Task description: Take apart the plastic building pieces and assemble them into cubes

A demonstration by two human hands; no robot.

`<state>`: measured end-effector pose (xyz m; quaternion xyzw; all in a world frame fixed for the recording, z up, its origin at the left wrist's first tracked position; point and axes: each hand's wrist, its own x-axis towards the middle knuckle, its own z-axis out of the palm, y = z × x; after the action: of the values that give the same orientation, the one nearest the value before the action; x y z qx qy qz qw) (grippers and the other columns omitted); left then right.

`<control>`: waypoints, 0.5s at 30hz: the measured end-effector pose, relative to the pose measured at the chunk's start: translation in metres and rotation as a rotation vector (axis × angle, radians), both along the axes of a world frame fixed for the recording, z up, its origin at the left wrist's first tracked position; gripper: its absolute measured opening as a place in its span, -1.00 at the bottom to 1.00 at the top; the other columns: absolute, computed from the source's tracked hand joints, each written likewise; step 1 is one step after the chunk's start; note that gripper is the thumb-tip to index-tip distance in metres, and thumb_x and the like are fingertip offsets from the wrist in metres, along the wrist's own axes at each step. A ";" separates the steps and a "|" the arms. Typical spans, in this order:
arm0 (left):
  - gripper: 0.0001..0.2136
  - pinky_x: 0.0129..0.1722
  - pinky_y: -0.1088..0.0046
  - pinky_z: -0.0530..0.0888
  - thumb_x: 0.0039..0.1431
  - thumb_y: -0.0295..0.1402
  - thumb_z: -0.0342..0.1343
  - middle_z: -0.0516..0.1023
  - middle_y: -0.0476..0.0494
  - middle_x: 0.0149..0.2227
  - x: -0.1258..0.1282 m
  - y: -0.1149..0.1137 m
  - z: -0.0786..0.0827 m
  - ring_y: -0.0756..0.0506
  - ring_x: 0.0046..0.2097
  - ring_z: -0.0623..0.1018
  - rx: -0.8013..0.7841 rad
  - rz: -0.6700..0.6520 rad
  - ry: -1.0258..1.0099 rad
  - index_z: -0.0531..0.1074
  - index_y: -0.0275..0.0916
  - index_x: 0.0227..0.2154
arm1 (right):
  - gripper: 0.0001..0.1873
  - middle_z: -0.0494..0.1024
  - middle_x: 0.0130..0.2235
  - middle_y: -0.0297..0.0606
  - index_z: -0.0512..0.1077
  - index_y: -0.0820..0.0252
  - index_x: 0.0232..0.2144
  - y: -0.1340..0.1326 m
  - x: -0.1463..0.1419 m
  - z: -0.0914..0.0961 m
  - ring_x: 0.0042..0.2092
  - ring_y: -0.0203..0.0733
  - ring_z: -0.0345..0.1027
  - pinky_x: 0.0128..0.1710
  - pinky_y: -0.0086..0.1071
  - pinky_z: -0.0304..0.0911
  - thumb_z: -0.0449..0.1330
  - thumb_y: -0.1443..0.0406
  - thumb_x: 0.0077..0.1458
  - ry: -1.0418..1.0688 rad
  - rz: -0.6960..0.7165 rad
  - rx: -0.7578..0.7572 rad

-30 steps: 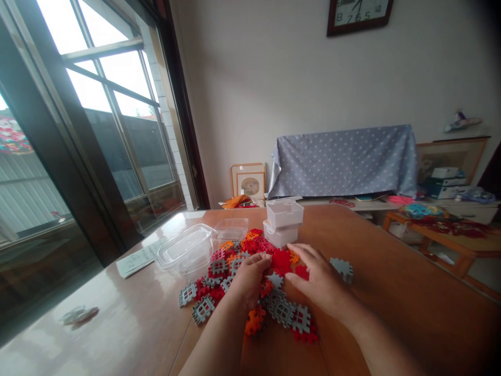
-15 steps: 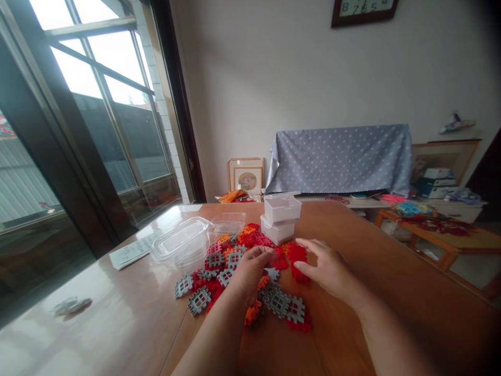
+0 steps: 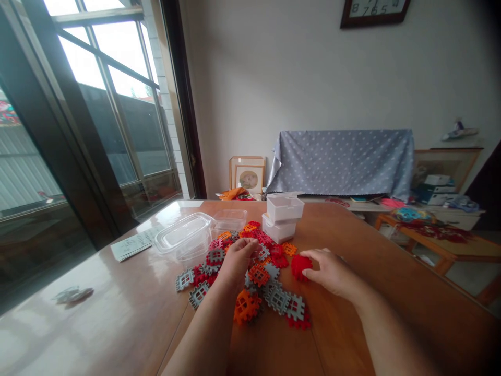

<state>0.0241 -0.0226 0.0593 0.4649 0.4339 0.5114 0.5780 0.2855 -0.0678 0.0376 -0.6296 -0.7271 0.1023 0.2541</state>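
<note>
The tips of the left hand (image 3: 238,256) are drawn together over a loose pile of notched plastic pieces (image 3: 278,299); whether they pinch one cannot be told. The right hand (image 3: 332,270) is curved, thumb and forefinger at the near-right edge of a red block (image 3: 300,267) on the right of the pile; how firmly they hold it does not show. Grey, red and orange pieces overlap in the pile, an orange piece (image 3: 247,307) near the left forearm.

The brown desk (image 3: 282,349) is smooth and glossy, washed with pale glare on the left, with thin seams running across it. Behind the pile, an upper white box (image 3: 285,208) sits on a lower white box (image 3: 278,230). To their left are a large clear tub (image 3: 183,236) and a smaller clear tub (image 3: 230,219), then a sheet of paper (image 3: 133,245) with writing and, nearer, a small blurred packet (image 3: 74,295).

A dark-framed window (image 3: 109,68) fills the left side. Against the pale wall (image 3: 250,78) stand framed pictures (image 3: 250,178) and a dotted blue-grey cloth (image 3: 344,162) draped over something. A clock (image 3: 374,13) is cut by the top edge; at right, a low wooden stand (image 3: 469,248) bears colourful fabric (image 3: 417,214).
</note>
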 end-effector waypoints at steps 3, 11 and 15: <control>-0.62 -0.45 0.51 0.27 -0.14 -0.04 0.38 0.59 -0.15 -0.37 -0.001 0.000 0.000 -0.03 -0.39 0.47 0.007 0.003 -0.005 0.48 -0.24 -0.42 | -0.55 0.65 -0.10 -0.19 0.56 0.06 0.01 -0.001 -0.002 0.002 -0.05 0.03 0.45 -0.02 -0.18 0.31 0.28 0.23 0.02 0.000 -0.006 -0.008; -0.63 -0.44 0.49 0.27 -0.14 -0.05 0.38 0.58 -0.14 -0.39 0.000 -0.002 0.002 -0.04 -0.37 0.48 0.025 -0.009 0.002 0.50 -0.24 -0.40 | -0.56 0.65 -0.12 -0.17 0.56 0.08 0.00 0.000 -0.004 0.000 -0.07 0.04 0.46 -0.05 -0.18 0.30 0.26 0.22 0.03 -0.011 -0.002 -0.014; -0.65 -0.42 0.50 0.27 -0.10 -0.06 0.36 0.58 -0.14 -0.36 0.000 -0.002 0.001 -0.02 -0.38 0.46 0.027 -0.016 0.006 0.49 -0.24 -0.40 | -0.59 0.65 -0.11 -0.18 0.57 0.08 -0.03 0.001 -0.003 -0.002 -0.07 0.03 0.45 -0.05 -0.20 0.28 0.26 0.24 0.03 -0.030 0.018 -0.015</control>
<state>0.0244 -0.0244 0.0607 0.4778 0.4248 0.5111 0.5745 0.2826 -0.0669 0.0353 -0.6264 -0.7357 0.1005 0.2375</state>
